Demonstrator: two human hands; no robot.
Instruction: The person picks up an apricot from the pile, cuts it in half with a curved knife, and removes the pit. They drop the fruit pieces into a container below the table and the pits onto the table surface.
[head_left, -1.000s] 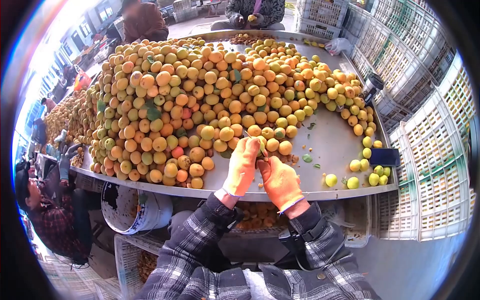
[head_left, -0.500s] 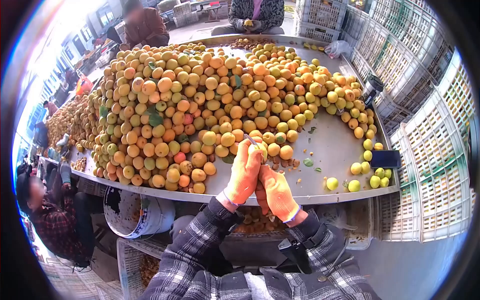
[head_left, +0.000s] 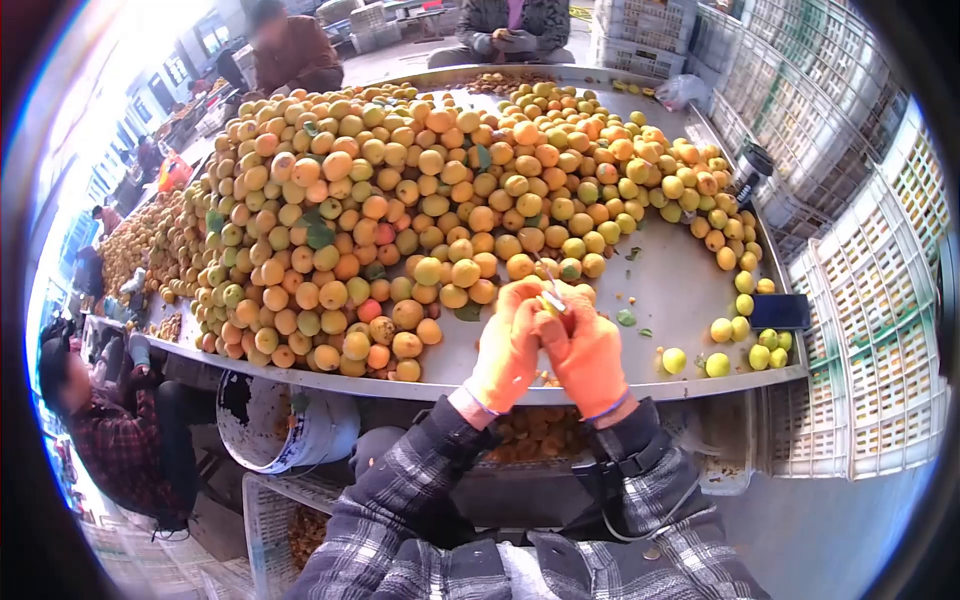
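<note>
Both my hands wear orange gloves and meet above the table's front edge. My left hand (head_left: 503, 345) is closed around an apricot, mostly hidden by the fingers. My right hand (head_left: 590, 350) is closed against it, its thumb close to the left one. A thin knife blade (head_left: 547, 280) sticks up between the hands; its handle is hidden in what looks like the right grip. Just beyond the hands lies a large heap of yellow-orange apricots (head_left: 330, 230) with some green leaves (head_left: 318, 232) among them.
The metal table (head_left: 640, 350) holds a phone (head_left: 780, 311), a dark cup (head_left: 752, 170) and several greenish apricots (head_left: 717, 365) at right. Below are a white bucket (head_left: 330, 430) and a crate of fruit pieces (head_left: 535, 435). Stacked crates (head_left: 865, 340) stand right; co-workers (head_left: 115, 430) sit around.
Both hands have turned and come level, side by side, with the right one higher than before. The blade now points up between them. The whole view has shifted slightly.
</note>
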